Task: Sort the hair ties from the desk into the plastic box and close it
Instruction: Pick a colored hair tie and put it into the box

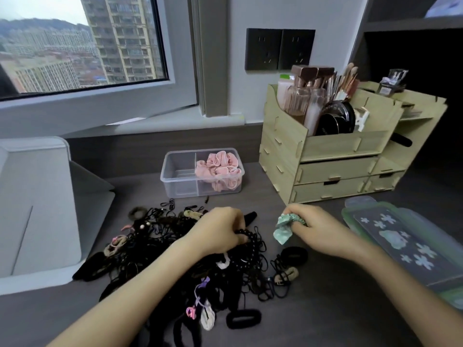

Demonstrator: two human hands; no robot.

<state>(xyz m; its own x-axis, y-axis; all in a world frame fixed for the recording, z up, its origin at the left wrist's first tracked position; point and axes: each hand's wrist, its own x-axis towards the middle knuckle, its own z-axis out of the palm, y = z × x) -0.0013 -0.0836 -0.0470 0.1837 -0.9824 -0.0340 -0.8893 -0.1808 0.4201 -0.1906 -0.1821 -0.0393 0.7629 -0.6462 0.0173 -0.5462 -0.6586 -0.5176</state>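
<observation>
The left hand (218,229) lies knuckles-up on the pile of ties (155,246) in the middle of the bench (325,296), its fingers curled round a black beaded tie (250,244). The right hand (310,226), just beside the pile, pinches a green scrunchie (284,227) between thumb and fingers (whether it touches the bench I cannot tell). The box (175,181) stands open toward the far edge, beyond the pile, with a pink scrunchie (218,166) in its right compartment. A lid (400,241) lies at the right edge, beside the right forearm. An organiser (325,151) stands at the far right corner.
</observation>
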